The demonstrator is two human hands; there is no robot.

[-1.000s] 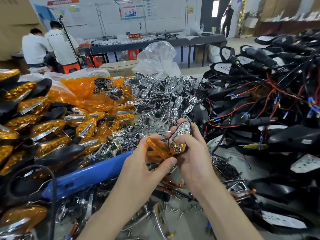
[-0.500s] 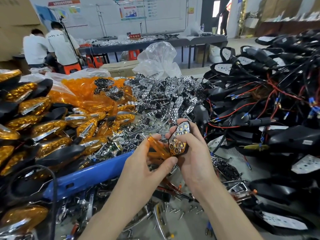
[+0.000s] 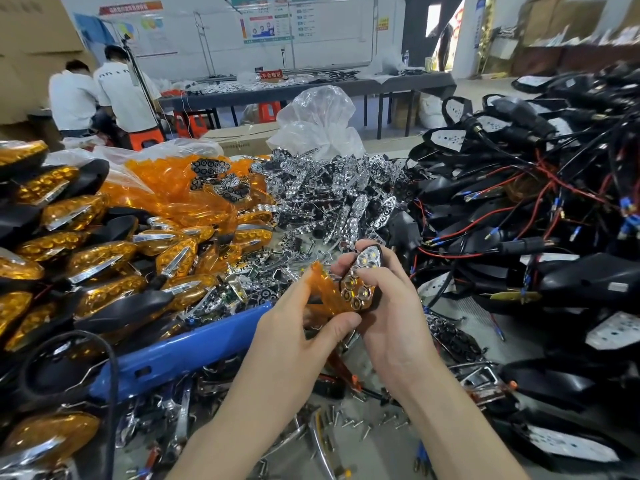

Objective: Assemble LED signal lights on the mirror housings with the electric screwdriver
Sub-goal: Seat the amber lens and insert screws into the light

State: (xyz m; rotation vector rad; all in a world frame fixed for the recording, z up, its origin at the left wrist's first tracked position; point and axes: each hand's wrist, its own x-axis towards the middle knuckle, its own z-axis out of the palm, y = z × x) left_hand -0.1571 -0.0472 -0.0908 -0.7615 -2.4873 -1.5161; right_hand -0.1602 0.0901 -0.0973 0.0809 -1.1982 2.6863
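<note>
At the middle of the bench my right hand (image 3: 388,306) holds a black signal-light unit with a chrome LED reflector (image 3: 358,284), fingers curled round it. My left hand (image 3: 298,327) pinches an amber lens (image 3: 327,289) tilted against the reflector's left edge. Its thumb presses near the lower end of the unit. No electric screwdriver can be made out among the clutter.
Finished amber-lensed housings (image 3: 86,244) pile up at the left, loose amber lenses (image 3: 162,188) and chrome reflectors (image 3: 332,195) behind, wired black housings (image 3: 519,216) at the right. A blue bar (image 3: 180,351) lies left of my hands. Screws (image 3: 360,424) lie scattered near the front. Two people sit far left.
The amber lens has tipped slightly closer onto the reflector; both hands stay in nearly the same place.
</note>
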